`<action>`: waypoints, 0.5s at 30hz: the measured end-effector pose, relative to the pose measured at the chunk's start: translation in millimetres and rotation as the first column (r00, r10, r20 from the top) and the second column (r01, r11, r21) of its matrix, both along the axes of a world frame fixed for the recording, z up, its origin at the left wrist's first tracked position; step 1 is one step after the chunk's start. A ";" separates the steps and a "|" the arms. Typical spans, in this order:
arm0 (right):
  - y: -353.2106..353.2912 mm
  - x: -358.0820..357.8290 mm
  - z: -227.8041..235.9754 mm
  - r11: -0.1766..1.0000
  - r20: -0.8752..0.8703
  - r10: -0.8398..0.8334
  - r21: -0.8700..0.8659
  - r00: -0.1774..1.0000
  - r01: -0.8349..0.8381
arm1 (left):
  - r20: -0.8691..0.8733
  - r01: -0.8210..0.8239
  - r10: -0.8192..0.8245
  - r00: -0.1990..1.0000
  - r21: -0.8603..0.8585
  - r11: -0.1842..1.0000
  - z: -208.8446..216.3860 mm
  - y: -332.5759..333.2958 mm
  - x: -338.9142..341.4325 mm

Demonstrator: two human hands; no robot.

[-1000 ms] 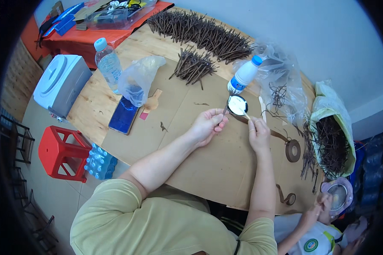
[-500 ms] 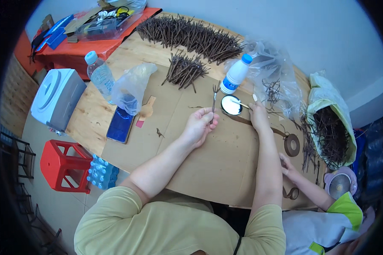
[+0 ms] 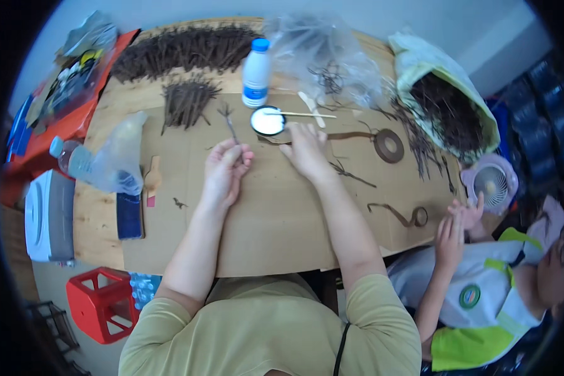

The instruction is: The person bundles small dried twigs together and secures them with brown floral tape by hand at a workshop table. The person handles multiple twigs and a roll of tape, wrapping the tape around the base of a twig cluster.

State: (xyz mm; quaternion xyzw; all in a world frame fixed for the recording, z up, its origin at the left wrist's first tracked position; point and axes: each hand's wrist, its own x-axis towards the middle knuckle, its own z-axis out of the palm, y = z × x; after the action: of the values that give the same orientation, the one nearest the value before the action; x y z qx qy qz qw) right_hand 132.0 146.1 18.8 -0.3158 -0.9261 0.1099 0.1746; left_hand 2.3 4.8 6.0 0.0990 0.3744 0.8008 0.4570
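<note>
My left hand [image 3: 227, 169] is closed on a thin brown twig [image 3: 230, 127] with a forked top, held upright above the cardboard. My right hand [image 3: 307, 153] is palm down with thumb and fingers apart, over a brown tape strip [image 3: 348, 135]. Just beyond it, a small black-rimmed dish [image 3: 267, 121] of white paste has a thin wooden stick [image 3: 310, 114] lying across its rim, out of my fingers. Whether my fingertips touch the strip is hard to see. The strip runs to a brown tape roll [image 3: 389, 146] on the right.
Behind the dish stands a white bottle [image 3: 256, 74] with a blue cap. Bundled twigs [image 3: 188, 103] and a long twig pile [image 3: 182, 53] lie at the back left. A sack of twigs [image 3: 448, 113] is at the right. Beside me, another person's hands [image 3: 457, 225] are raised near a fan [image 3: 490, 183].
My right hand has let go of the wooden stick and come nearer to the tape strip. The view has turned right. The other person's hand has left the cardboard.
</note>
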 end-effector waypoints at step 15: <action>9.4 169.5 9.0 0.957 0.062 -0.291 0.017 0.955 0.291 | -0.810 -0.421 -0.069 0.583 -0.374 0.827 1.2 -6.4 -2.1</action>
State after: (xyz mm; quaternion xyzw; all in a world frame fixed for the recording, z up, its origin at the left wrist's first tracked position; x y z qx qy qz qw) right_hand 301.5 155.5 27.8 -0.4513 -0.8751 0.0692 0.1605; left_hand 0.2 -1.6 7.2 0.2751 0.7508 0.5777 0.1640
